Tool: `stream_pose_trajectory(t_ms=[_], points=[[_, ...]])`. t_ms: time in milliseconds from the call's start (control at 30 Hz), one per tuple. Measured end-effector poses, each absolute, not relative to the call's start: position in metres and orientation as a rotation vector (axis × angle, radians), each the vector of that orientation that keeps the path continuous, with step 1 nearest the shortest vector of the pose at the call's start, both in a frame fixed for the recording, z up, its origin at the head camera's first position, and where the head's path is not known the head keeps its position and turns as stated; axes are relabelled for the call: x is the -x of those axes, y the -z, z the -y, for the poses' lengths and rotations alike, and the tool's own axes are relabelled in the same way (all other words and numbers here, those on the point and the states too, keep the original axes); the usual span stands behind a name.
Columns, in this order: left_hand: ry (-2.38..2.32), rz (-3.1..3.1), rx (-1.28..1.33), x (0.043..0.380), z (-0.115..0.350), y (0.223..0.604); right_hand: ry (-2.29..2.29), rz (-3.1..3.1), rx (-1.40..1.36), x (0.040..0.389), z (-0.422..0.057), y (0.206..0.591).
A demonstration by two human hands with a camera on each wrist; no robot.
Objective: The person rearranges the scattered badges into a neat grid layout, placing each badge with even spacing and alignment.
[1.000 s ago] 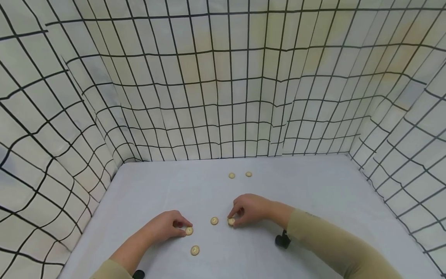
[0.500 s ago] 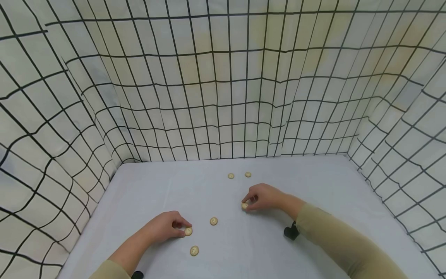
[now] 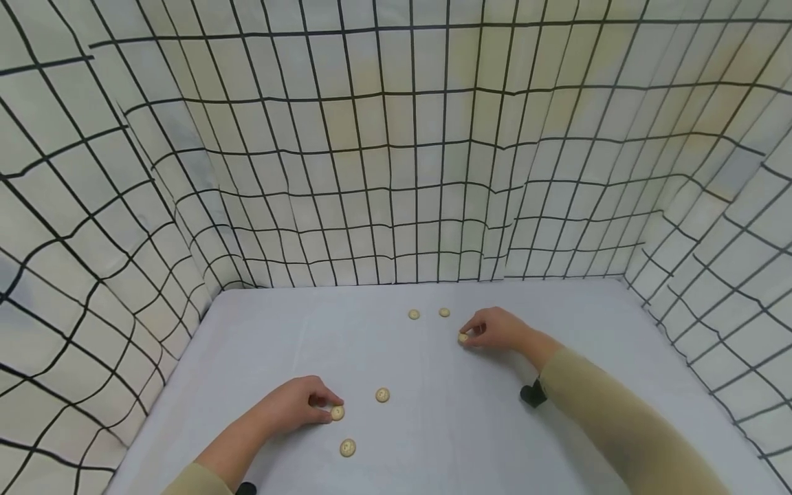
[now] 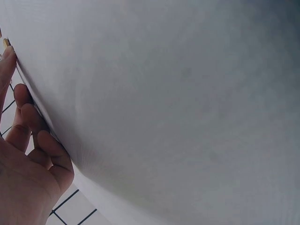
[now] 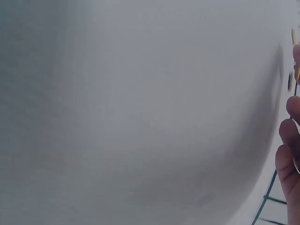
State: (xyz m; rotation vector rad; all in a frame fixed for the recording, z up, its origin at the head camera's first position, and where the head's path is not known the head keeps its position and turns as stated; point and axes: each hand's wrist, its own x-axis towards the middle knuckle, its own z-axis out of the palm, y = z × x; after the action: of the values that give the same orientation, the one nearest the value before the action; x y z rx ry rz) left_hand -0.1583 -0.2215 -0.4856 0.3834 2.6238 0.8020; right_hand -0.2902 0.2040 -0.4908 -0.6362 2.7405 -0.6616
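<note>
In the head view, my left hand [image 3: 300, 401] rests low on the white table and pinches a small pale wooden disc [image 3: 337, 413] at its left edge, between thumb and index finger. My right hand [image 3: 495, 330], farther back and to the right, pinches another disc [image 3: 463, 337] close over the cloth. In the left wrist view, the left hand [image 4: 33, 154] has its other fingers curled near the cloth. Only the fingers of the right hand [image 5: 290, 140] show at the right wrist view's edge.
A loose disc [image 3: 383, 394] lies between the hands, and another disc [image 3: 348, 447] sits nearer me. At the back are two more, a left disc [image 3: 414, 314] and a right disc [image 3: 444, 312]. White walls [image 3: 371, 172] with black grid lines enclose the white-covered table [image 3: 278, 330].
My right hand has moved back and to the right, carrying its disc from beside the middle disc toward the back pair. My left hand stays in place.
</note>
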Motion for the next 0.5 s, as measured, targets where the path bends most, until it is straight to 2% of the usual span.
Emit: stream_pose_trajectory(t_ms=[500], points=[[-0.803, -2.623, -0.417, 0.157, 0.222, 0.484, 0.765, -2.814, 0.344, 0.323, -0.231, 0.490]])
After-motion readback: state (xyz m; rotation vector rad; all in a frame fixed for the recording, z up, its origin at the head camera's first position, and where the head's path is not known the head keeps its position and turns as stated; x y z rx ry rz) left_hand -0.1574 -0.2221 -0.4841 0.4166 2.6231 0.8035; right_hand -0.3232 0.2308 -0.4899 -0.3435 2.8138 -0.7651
